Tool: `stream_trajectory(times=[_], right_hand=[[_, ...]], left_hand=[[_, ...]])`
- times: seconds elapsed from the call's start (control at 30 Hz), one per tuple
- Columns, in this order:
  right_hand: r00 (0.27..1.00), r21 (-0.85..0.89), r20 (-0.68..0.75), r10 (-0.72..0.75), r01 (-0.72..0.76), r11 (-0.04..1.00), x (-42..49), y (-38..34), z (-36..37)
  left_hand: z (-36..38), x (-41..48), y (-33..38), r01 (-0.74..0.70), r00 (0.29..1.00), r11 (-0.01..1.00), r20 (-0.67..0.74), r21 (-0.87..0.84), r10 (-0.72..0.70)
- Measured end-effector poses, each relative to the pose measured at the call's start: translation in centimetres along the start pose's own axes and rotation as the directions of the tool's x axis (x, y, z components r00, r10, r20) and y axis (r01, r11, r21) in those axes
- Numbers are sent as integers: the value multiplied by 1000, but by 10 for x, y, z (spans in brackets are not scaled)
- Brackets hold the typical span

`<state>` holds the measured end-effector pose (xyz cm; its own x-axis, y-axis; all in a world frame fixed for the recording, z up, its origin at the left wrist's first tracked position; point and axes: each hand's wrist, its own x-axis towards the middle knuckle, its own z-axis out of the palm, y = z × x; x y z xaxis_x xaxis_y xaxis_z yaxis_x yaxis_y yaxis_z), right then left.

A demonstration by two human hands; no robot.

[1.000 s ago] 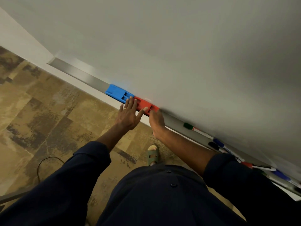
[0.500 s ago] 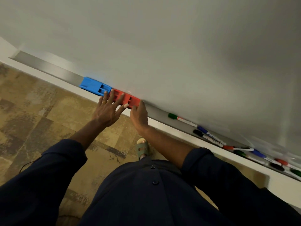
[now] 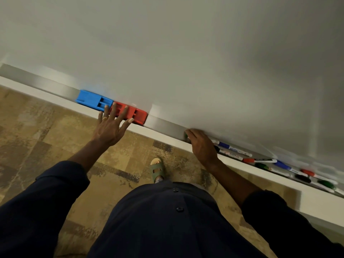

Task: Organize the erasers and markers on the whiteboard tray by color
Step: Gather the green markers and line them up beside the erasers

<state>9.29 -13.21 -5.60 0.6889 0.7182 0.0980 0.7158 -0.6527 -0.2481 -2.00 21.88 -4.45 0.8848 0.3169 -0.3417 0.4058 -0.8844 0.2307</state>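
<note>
A blue eraser and a red eraser lie end to end on the grey whiteboard tray. My left hand is spread flat, its fingertips resting on the red eraser near the seam with the blue one. My right hand is curled down over a green marker, of which only the cap shows at my fingertips. Just right of that hand lie a blue marker and a black marker. Further right are a red marker and several mixed-colour markers.
The whiteboard fills the upper view. A white ledge runs under the tray. Below is brown patterned carpet, with my foot in a green sandal close to the wall.
My right hand left the red eraser's right end and slid right along the tray onto the green marker. My left hand stays on the red eraser. The view shifted right.
</note>
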Motion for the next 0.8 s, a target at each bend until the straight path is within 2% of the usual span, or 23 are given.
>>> stream_trajectory(times=[0.2,0.37,0.47,0.53,0.6,0.67,0.73,0.8], right_hand=[[998,128,-20,-67,69,989,6,-13,-11],[985,338,-155,-70,120,934,2,-35,-44],[971,513,-233,52,77,855,-11,-44,-69],[959,577,-252,132,40,816,-24,-44,-81],[948,613,-255,192,5,790,-38,-41,-90],[939,645,-248,237,-22,764,-54,-35,-98],[932,669,-236,275,-49,742,-72,-28,-107],[923,683,-230,308,-72,727,-95,-18,-116]], left_hand=[[2,2,-4,-7,1000,1000,0,25,7],[-4,3,2,1,997,1000,-75,7,0],[-4,-6,24,47,972,991,-221,-127,-74],[0,-22,56,-16,942,953,-324,-302,-86],[12,-47,102,-172,939,887,-343,-428,16],[27,-74,153,-302,949,796,-246,-524,198],[39,-96,199,-425,900,742,-158,-518,405],[48,-110,240,-500,850,698,-139,-513,508]])
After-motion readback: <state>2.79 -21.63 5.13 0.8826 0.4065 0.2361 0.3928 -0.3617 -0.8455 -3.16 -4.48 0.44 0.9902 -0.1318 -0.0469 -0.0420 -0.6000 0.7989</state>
